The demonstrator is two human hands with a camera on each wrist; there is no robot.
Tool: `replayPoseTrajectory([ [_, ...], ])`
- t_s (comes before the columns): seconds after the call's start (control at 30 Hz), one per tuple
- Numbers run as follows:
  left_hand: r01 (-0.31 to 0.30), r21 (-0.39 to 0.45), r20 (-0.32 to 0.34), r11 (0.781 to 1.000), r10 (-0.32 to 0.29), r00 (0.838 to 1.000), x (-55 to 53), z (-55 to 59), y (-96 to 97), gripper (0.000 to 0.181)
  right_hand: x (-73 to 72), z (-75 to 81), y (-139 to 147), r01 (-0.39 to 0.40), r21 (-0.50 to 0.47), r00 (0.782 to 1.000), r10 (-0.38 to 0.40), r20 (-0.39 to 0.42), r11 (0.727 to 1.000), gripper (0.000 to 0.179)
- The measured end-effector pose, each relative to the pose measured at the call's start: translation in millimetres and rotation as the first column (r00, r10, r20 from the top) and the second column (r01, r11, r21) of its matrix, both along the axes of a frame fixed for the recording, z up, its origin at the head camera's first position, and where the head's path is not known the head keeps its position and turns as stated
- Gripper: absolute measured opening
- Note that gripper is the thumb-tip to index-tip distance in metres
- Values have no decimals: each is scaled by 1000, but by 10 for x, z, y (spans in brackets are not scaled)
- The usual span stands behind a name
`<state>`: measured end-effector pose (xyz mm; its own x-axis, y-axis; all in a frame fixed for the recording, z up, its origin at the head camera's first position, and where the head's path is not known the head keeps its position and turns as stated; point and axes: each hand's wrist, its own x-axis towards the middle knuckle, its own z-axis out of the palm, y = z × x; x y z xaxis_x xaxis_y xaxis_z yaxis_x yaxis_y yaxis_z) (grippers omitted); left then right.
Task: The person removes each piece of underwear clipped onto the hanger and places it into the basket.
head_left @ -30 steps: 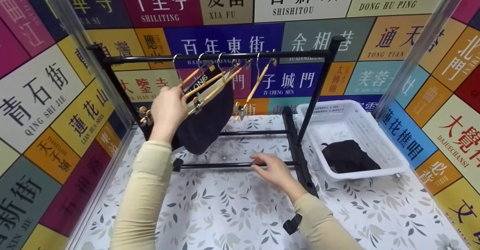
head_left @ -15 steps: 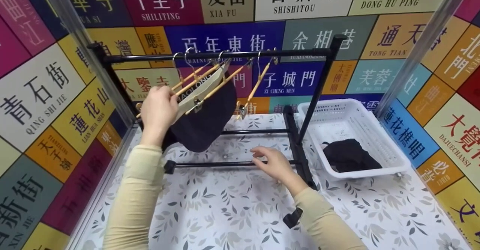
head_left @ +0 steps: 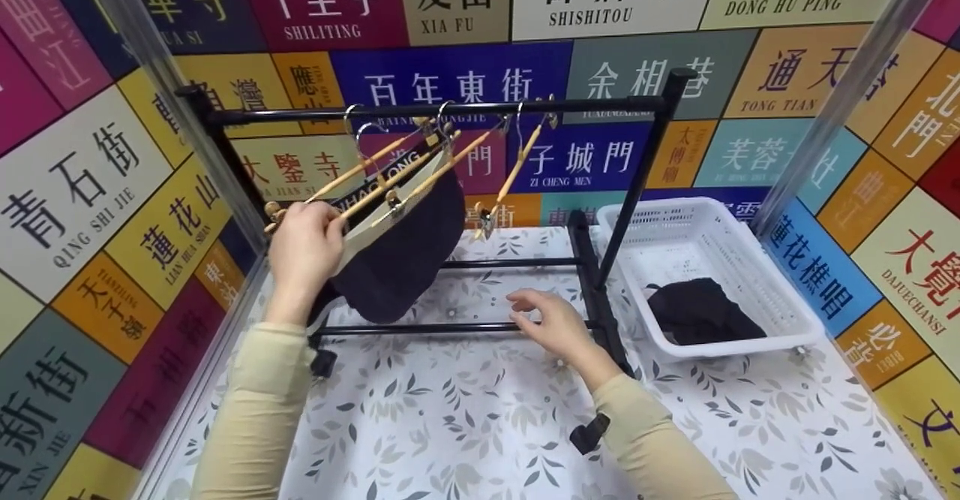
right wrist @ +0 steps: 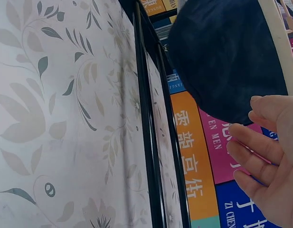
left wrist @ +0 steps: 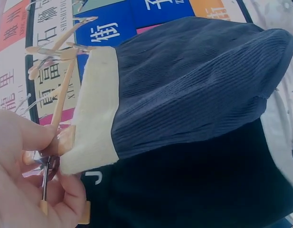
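My left hand (head_left: pixel 304 248) grips the near clip end of a wooden clip hanger (left wrist: pixel 63 97). Its metal hook (head_left: pixel 369 131) sits just under the rail in the head view. Dark underpants (head_left: pixel 412 248) hang at this hanger, showing a cream waistband (left wrist: pixel 96 109) and a black lettered band behind it. Thumb and fingers close around the clip, beside the cream band's corner, in the left wrist view. My right hand (head_left: pixel 551 327) hovers in front of the rack's lower bar, fingers loosely bent and holding nothing; in the right wrist view the dark cloth appears beyond its fingertips.
A black garment rack (head_left: pixel 300 115) stands on the leaf-patterned tabletop (head_left: pixel 450 425). Other wooden hangers hang from its rail, one (head_left: pixel 517 162) further right. At right, a white plastic basket (head_left: pixel 810 327) holds black cloth (head_left: pixel 701 312). Lettered panels (head_left: pixel 450 72) enclose the back and sides.
My left hand has moved left and down with the hanger and underpants. The hanger's hook rose above the rail, then dropped below it. The right hand has barely moved.
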<state>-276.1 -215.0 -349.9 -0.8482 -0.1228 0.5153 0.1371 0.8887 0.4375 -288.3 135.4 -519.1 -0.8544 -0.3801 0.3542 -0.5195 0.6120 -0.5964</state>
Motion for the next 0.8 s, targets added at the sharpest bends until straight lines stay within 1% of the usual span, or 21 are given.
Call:
replayPoseTrajectory([
  [0.2, 16, -13, 13, 1000, -16, 1000, 92, -168, -25, 12, -15, -5, 40, 0, -3, 1000, 0, -11, 1000, 30],
  [0.37, 39, -3, 33, 999, -39, 999, 140, -343, -42, 10, -27, 17, 76, 10, -6, 1000, -10, -11, 1000, 32],
  [0.53, 65, 6, 50, 998, -66, 997, 184, -529, -39, 9, -59, 65, 94, 26, -14, 998, -26, -49, 1000, 30],
  [0.63, 75, 3, 42, 997, -75, 996, 216, -631, -25, 8, -76, 92, 103, 38, -14, 996, -39, -80, 999, 29],
  [0.8, 102, 7, 38, 995, -102, 994, 279, -773, 17, 6, -86, 116, 127, 50, -10, 995, -51, -86, 999, 30],
])
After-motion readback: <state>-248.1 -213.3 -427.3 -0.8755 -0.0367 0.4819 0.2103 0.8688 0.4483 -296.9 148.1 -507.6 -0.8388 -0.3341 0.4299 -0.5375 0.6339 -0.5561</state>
